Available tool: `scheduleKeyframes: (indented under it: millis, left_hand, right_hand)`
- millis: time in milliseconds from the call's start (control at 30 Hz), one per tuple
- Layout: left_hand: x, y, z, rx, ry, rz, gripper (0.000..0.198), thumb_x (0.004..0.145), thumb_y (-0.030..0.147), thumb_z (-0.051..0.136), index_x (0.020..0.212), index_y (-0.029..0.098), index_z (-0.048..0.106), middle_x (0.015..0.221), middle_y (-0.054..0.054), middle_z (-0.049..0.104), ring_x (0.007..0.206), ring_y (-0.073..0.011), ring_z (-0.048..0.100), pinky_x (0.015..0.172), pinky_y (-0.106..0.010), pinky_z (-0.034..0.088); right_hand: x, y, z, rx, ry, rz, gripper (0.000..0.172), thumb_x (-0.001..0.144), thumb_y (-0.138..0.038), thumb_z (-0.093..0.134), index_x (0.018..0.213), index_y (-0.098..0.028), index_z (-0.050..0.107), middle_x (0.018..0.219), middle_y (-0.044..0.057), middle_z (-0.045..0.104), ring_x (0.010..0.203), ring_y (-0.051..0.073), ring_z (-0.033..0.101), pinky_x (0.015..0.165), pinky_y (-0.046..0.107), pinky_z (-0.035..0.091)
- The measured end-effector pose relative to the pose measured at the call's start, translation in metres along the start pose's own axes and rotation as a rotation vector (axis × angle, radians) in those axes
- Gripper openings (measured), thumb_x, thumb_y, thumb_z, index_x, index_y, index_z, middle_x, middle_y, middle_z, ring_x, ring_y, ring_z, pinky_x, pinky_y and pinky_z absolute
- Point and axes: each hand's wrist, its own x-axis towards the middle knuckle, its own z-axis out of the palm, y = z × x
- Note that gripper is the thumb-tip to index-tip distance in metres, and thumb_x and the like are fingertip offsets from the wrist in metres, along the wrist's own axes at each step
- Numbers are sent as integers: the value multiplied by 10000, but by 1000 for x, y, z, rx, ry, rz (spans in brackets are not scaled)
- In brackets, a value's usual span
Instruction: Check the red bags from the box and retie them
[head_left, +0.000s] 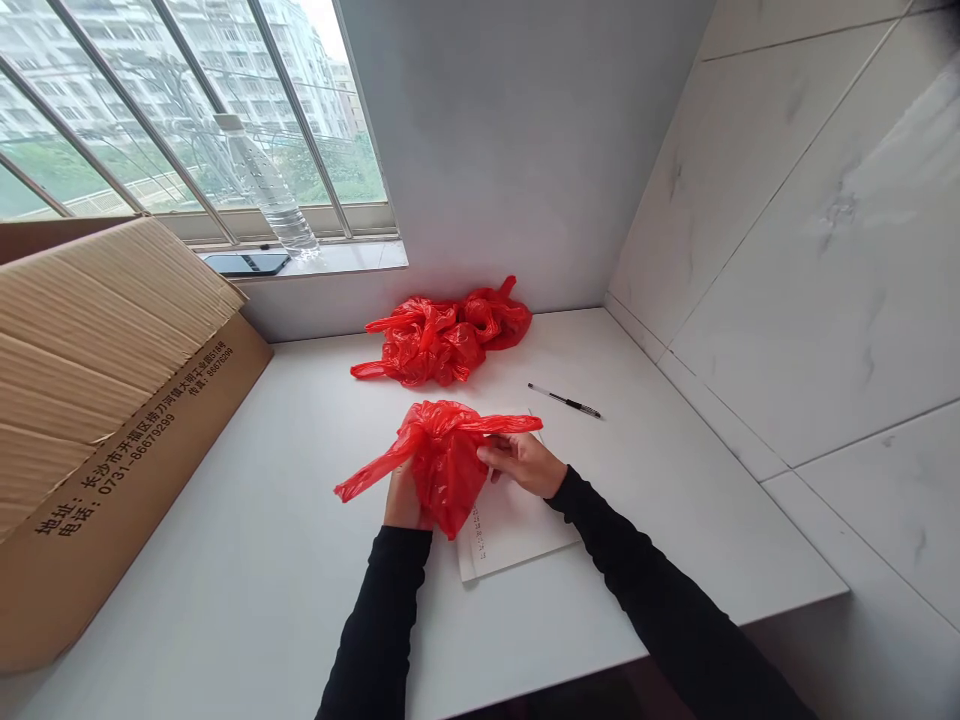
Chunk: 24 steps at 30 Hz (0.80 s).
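A red plastic bag (450, 480) is between my hands, its two handles spread out to the left and right. My left hand (403, 497) is behind and under the bag's left side, its fingers hidden by the plastic. On the other side, my right hand (525, 462) pinches the bag's right edge below the right handle. Beneath the bag and my right hand lies a white notebook (517, 530) with handwriting near its left edge, partly covered.
Crumpled red bags (442, 340) lie at the table's (300, 600) back edge. A black pen (566, 401) is right of them. An open cardboard box (127, 430) stands at left. On the windowsill are a clear bottle (274, 195) and a phone (247, 264).
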Motion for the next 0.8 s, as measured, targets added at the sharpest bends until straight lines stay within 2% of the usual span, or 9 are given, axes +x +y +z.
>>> scheduleKeyframes:
  millis: [67,167,267,367,467,600,733,800]
  left_hand:
    - [-2,0,-1,-30,51,-29,259,809,411,705,936,186,697,919,-72,712,913,-267,676,785,-381,570]
    - [-7,-3,-4,-50,109,-36,228,737,345,751,875,177,682,853,-36,694,849,-225,663,783,-342,562]
    - [-11,-6,-3,-5,21,-83,183,706,215,747,869,175,672,795,0,660,759,-164,630,782,-312,551]
    - [-12,-9,-1,49,-25,-92,231,682,164,778,886,172,670,851,-10,677,805,-164,645,804,-304,550]
    - [-9,-12,-2,95,-21,-48,391,688,259,835,1033,180,669,998,-57,709,949,-212,673,829,-314,556]
    - [-3,-13,-7,91,20,39,568,718,377,839,1210,210,609,1104,-72,714,1022,-224,683,843,-307,563]
    - [-1,-12,-9,121,91,55,578,744,420,812,1232,196,598,1066,-71,730,1023,-235,692,852,-315,567]
    - [-2,-10,-9,140,71,44,589,756,446,793,1257,210,590,1109,-76,722,1033,-242,691,861,-325,567]
  right_hand:
    - [0,3,1,-24,17,-17,337,782,-458,748,981,-192,690,825,12,645,664,135,578,572,272,492]
    - [1,1,0,21,144,-48,315,775,-456,746,921,-185,682,798,4,654,654,133,574,597,281,485]
    - [3,-2,-4,92,271,-45,334,752,-480,755,897,-190,673,786,-3,657,682,136,576,638,285,494]
    - [5,-2,-8,110,325,-23,344,744,-499,754,886,-198,666,755,-19,635,653,115,547,612,259,472]
    - [6,0,-10,103,320,-8,359,765,-521,726,932,-207,672,774,-20,634,639,106,537,583,247,462]
    - [4,0,-9,100,225,53,416,768,-545,703,1008,-207,663,786,-8,647,625,128,577,547,270,498]
    - [3,-1,-7,62,193,50,417,734,-516,731,985,-190,663,730,-11,641,570,136,573,510,292,513]
    - [3,0,-5,66,213,37,406,731,-506,734,985,-198,659,730,-16,640,568,132,569,525,300,527]
